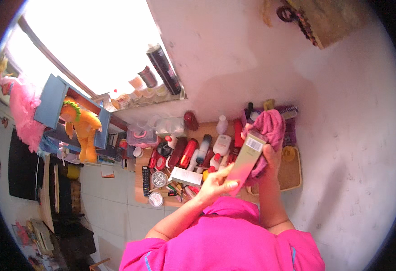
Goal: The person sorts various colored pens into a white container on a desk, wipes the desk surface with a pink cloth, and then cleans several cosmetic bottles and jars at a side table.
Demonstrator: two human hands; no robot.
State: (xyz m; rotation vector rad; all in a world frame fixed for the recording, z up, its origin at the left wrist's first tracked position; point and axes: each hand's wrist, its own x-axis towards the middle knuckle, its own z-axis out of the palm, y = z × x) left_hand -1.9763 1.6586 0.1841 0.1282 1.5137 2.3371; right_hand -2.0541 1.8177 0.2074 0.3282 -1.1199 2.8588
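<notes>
My left hand (216,185) grips the lower end of a long carton (246,156) that fades from green to pink, its thumb across the front. A barcode label shows near the carton's upper end. On the right, my right hand (271,156) is shut on a bunched pink-purple cloth (269,126), which lies against the carton's upper side; part of this hand is hidden by the cloth. Below both hands spreads a wooden table (140,184) crowded with bottles and cosmetics. A white box (186,176) lies just left of my left hand.
A remote control (145,180), round tins (159,179) and red bottles (189,153) cover the table's left part. Clear plastic boxes (171,126) stand near the wall. A woven tray (294,169) lies at the right, beside a purple basket (290,130). Cans (164,69) line the window sill.
</notes>
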